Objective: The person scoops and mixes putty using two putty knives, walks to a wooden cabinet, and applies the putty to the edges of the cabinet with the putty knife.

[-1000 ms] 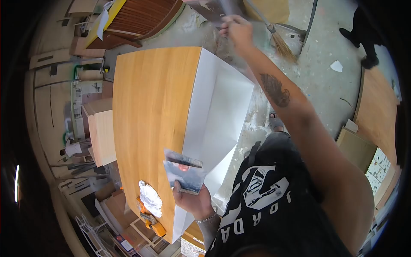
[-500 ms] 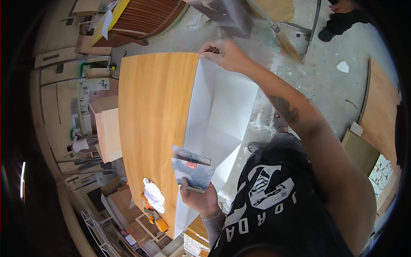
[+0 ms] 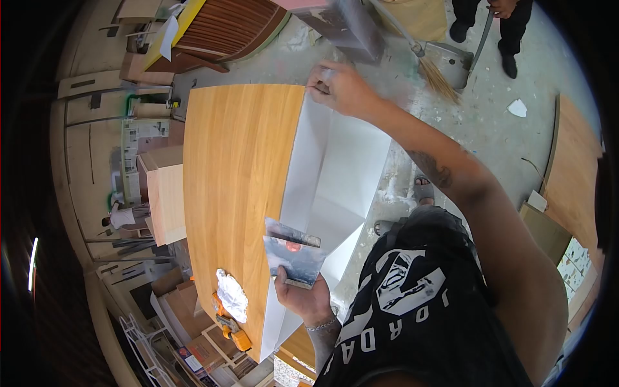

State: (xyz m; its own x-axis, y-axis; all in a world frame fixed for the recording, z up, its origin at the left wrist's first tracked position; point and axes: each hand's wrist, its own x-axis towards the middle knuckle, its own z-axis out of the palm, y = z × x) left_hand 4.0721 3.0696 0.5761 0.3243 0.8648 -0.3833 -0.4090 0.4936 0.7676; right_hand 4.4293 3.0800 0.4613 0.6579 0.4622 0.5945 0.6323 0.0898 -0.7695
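A wood-grain panel (image 3: 238, 161) tops a cabinet with a white interior (image 3: 348, 155). My left hand (image 3: 303, 300) grips two flat metal putty scrapers (image 3: 296, 258), held one over the other above the panel's near edge. At the far corner of the cabinet is my right hand (image 3: 338, 89), its fingers bent together in a pinch and slightly blurred. Whatever may be between those fingertips is too small to make out. On the panel's lower end lies a lump of white paste (image 3: 231, 295) beside an orange tool (image 3: 233, 330).
A broom (image 3: 437, 74) and dustpan (image 3: 454, 61) are at the top, where another person's legs (image 3: 509, 39) stand. A curved slatted wooden piece (image 3: 225, 26) is at upper left. A wooden box (image 3: 164, 193) stands beyond the panel. Boards (image 3: 570, 174) lie at right.
My right hand has shifted slightly down and right in view, its fingers lifted a little from the corner. The left hand keeps the scrapers. The other person has stepped further into view.
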